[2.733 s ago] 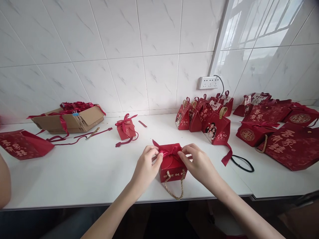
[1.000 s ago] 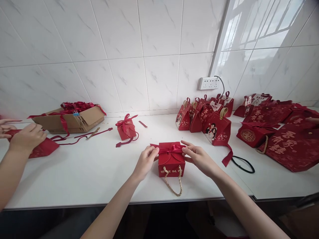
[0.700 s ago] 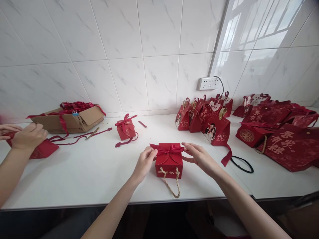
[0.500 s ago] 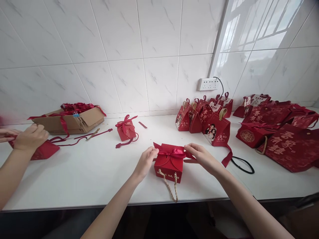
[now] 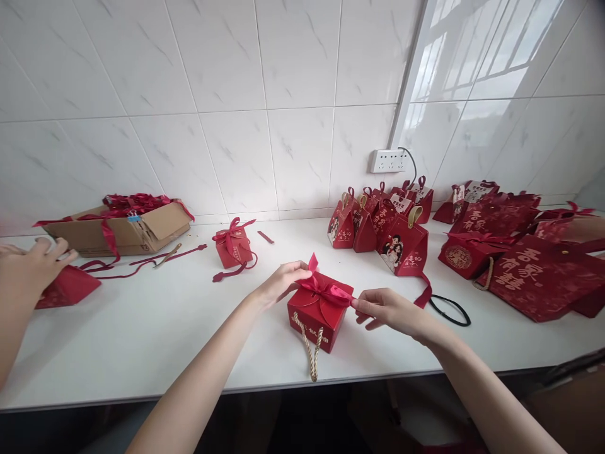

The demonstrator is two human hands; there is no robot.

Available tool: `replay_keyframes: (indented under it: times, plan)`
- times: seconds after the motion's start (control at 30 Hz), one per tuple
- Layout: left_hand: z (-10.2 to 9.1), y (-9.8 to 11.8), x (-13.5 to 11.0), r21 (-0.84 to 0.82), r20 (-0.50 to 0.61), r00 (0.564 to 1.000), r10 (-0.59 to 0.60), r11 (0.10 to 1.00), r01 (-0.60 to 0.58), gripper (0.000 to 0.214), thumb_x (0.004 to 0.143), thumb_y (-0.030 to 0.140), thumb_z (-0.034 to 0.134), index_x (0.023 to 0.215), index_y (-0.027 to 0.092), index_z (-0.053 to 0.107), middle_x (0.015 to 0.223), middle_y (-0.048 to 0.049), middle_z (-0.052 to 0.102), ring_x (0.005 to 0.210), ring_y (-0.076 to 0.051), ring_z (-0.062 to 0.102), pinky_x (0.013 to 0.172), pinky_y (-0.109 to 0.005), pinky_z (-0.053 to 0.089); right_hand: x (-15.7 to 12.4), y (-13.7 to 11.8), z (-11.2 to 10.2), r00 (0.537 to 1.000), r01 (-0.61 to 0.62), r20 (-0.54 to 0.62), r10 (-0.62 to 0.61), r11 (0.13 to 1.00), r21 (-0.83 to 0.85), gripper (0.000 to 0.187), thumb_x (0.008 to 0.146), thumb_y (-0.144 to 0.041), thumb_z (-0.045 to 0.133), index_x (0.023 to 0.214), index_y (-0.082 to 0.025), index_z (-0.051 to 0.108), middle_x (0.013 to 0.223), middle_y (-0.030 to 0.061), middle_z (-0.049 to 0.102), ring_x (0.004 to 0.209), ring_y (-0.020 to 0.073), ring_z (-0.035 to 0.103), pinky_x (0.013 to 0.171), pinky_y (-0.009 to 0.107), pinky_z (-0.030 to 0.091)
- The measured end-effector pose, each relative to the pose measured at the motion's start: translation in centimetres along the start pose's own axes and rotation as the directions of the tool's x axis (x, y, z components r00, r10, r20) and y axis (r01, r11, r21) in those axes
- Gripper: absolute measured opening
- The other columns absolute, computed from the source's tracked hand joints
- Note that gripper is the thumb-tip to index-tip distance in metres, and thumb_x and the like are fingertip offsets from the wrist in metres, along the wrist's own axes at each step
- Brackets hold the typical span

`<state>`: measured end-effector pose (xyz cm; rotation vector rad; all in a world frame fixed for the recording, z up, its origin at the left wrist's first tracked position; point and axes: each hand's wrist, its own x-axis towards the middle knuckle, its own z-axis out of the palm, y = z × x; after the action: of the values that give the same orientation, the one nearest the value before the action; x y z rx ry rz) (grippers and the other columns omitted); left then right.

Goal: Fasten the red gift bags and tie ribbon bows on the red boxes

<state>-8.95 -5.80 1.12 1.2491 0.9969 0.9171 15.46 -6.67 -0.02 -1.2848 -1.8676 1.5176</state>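
A red gift box (image 5: 309, 318) with gold lettering and a twisted gold cord handle (image 5: 309, 353) stands near the table's front edge. Across its top lies a shiny red ribbon (image 5: 326, 290), tied in a bow. At the box's far left corner, my left hand (image 5: 286, 277) pinches the bow's left side, one ribbon end sticking up beside the fingertips. My right hand (image 5: 385, 309) pinches the bow's right side between thumb and forefinger, its other fingers loosely curled. A smaller red box with a bow (image 5: 234, 244) sits farther back to the left.
Several red gift boxes (image 5: 401, 246) and red bags (image 5: 543, 277) fill the right side. A black loop (image 5: 451, 310) lies near them. At the left is a cardboard box (image 5: 155, 233) of red ribbons; a co-worker's hand (image 5: 35, 265) is over another red box (image 5: 70, 287).
The gift box has turned clockwise on the table. My left hand has shifted to its far corner, my right hand lower beside it. The co-worker's fingers have spread.
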Motion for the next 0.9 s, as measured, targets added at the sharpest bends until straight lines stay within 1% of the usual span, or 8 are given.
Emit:
replay_keyframes:
  times: [0.1,0.17,0.27,0.43,0.53,0.7,0.8,0.9]
  plan:
    - [-0.1,0.0,0.5,-0.001,0.052,0.999,0.001,1.0,-0.001,0.016,0.07,0.029,0.064,0.076,0.016,0.06,0.094,-0.0077,0.068,0.083,-0.019,0.063,0.08,-0.033,0.045,0.4,0.1,-0.2,0.99,0.124,-0.076,-0.122,0.992,0.018,0.035,0.079,-0.049,0.058,0.073,-0.015,0.062,0.078,0.0044,0.064,0.083,0.0187,0.062,0.084,0.036,0.05]
    - [-0.1,-0.1,0.8,0.032,0.032,0.999,0.0,0.999,-0.001,0.02,0.071,0.031,0.065,0.083,0.015,0.06,0.088,-0.0067,0.067,0.082,-0.018,0.063,0.08,-0.034,0.045,0.8,-0.1,-0.3,0.971,0.186,-0.158,-0.18,0.982,0.029,0.033,0.081,-0.047,0.055,0.078,-0.015,0.063,0.081,0.0035,0.064,0.086,0.0183,0.061,0.088,0.037,0.048]
    - [0.0,-0.4,0.9,0.074,-0.024,1.0,0.012,0.997,-0.011,0.022,0.072,0.034,0.066,0.08,0.015,0.057,0.081,-0.003,0.064,0.078,-0.016,0.06,0.078,-0.032,0.043,1.6,-0.4,-0.2,0.952,0.24,-0.224,-0.21,0.964,0.117,0.033,0.082,-0.047,0.054,0.082,-0.015,0.064,0.088,0.0048,0.066,0.091,0.019,0.061,0.091,0.037,0.046]
    - [0.1,-0.5,0.5,0.21,-0.052,0.998,0.032,0.977,-0.02,0.027,0.071,0.039,0.067,0.072,0.016,0.053,0.072,0.0021,0.056,0.069,-0.011,0.051,0.068,-0.027,0.036,2.9,-0.9,0.4,0.964,0.249,-0.17,-0.202,0.909,0.333,0.031,0.08,-0.045,0.058,0.083,-0.015,0.064,0.095,0.0084,0.067,0.089,0.0198,0.063,0.089,0.037,0.046]
    - [0.1,-0.3,0.3,0.23,-0.04,0.998,0.058,0.972,-0.047,0.027,0.071,0.039,0.066,0.072,0.016,0.052,0.071,0.0029,0.054,0.068,-0.011,0.048,0.066,-0.026,0.033,3.7,-0.9,0.7,0.965,0.247,-0.169,-0.199,0.905,0.346,0.029,0.079,-0.044,0.059,0.081,-0.015,0.063,0.092,0.0077,0.067,0.082,0.0181,0.063,0.085,0.037,0.046]
    - [0.0,-0.2,0.4,0.179,-0.041,0.995,0.091,0.98,-0.082,0.032,0.069,0.035,0.07,0.067,0.016,0.044,0.067,0.0048,0.051,0.065,-0.009,0.047,0.064,-0.024,0.032,5.0,-1.1,1.0,0.958,0.281,-0.175,-0.229,0.87,0.404,0.027,0.077,-0.042,0.061,0.075,-0.015,0.061,0.081,0.0041,0.064,0.075,0.0151,0.061,0.08,0.033,0.046]
    - [0.1,-0.1,0.6,0.16,-0.028,0.992,0.125,0.98,-0.119,0.029,0.068,0.032,0.071,0.068,0.016,0.047,0.069,0.0045,0.053,0.065,-0.008,0.048,0.064,-0.023,0.034,5.7,-1.5,1.3,0.957,0.286,-0.169,-0.234,0.854,0.435,0.026,0.076,-0.041,0.062,0.073,-0.015,0.059,0.076,0.0026,0.063,0.072,0.015,0.062,0.077,0.032,0.046]
    - [0.3,-0.1,0.8,0.159,-0.034,0.992,0.118,0.981,-0.111,0.024,0.068,0.031,0.071,0.069,0.016,0.052,0.069,0.004,0.054,0.066,-0.009,0.05,0.065,-0.023,0.035,6.4,-1.8,1.4,0.971,0.229,-0.159,-0.18,0.891,0.392,0.022,0.075,-0.038,0.063,0.074,-0.015,0.059,0.076,0.0017,0.063,0.067,0.013,0.061,0.07,0.028,0.045]
